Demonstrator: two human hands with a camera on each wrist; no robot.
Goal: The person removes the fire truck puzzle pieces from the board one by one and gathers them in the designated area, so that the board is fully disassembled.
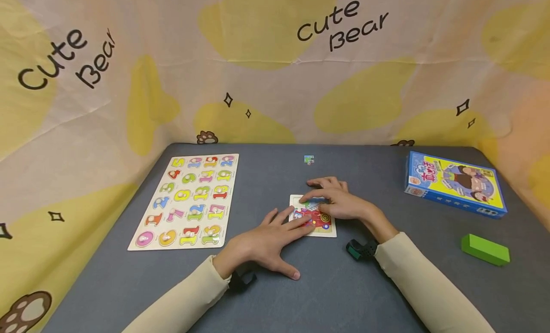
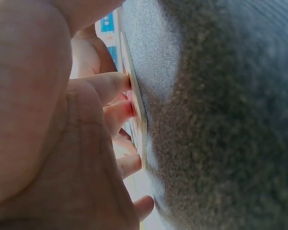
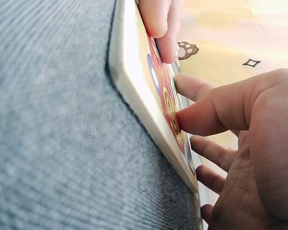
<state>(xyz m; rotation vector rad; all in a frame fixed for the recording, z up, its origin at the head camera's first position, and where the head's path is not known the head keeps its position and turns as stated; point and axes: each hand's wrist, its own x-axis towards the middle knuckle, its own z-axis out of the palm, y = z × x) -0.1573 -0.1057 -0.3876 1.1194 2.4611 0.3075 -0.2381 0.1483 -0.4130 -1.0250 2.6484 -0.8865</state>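
A small square jigsaw puzzle [image 1: 328, 232] with a red tractor picture and a pale frame lies flat on the grey table in the head view. My left hand [image 1: 268, 242] spreads over its left side, straight fingertips touching the picture and thumb out on the table side. From the right, my right hand [image 1: 339, 202] reaches over the puzzle. In the right wrist view its thumb [image 3: 201, 115] presses on the picture, while the other fingers lie toward the far edge. The hands cover part of the picture. A small loose puzzle piece [image 1: 309, 159] lies farther back.
A number board [image 1: 182, 202] with colourful numerals lies at the left. On the right are a blue and yellow box [image 1: 455, 184] and a green block [image 1: 485, 249]. A patterned cloth [image 1: 266, 85] stands behind the table.
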